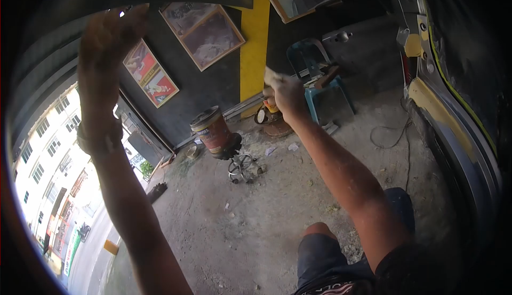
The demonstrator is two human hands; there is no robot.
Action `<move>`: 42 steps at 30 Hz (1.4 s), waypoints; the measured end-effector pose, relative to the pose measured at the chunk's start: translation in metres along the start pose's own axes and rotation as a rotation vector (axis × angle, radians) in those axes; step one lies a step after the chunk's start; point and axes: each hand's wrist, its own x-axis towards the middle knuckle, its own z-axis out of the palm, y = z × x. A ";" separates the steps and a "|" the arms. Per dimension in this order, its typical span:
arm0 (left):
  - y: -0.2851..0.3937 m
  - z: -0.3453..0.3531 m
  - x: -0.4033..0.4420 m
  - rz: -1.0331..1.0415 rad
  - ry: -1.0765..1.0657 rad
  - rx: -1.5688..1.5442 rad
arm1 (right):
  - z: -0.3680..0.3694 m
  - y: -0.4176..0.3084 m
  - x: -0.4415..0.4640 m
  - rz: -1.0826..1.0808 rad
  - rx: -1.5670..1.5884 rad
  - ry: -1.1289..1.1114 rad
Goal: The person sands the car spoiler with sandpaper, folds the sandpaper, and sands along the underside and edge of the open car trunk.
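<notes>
Left of the grimy, reddish, cylindrical bucket [209,130], the shadowed left hand [104,41] hung high, grip unreadable; right of it, the pale-dusted right hand [288,95] sat curled, contents unclear!

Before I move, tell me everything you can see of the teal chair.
The chair looks like plastic, blue-green, with a rounded backrest that has open gaps in it. It stands upright on the grey floor, in front of the dark wall. A brown item, too unclear to name, appears to lie on its seat. Your right hand shows beside it in the picture; no contact is visible.
</notes>
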 end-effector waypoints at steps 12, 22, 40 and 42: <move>0.004 0.000 0.028 0.255 0.032 -0.169 | 0.112 -0.114 0.136 -0.643 -0.724 0.413; -0.020 -0.032 0.035 0.177 -0.069 0.083 | 0.114 -0.108 0.150 -0.707 -0.773 0.350; -0.002 -0.015 0.031 0.277 -0.090 0.117 | 0.121 -0.096 0.140 -1.071 -0.669 0.482; -0.004 -0.009 0.031 0.409 -0.070 0.160 | 0.116 -0.092 0.169 -0.889 -0.716 0.406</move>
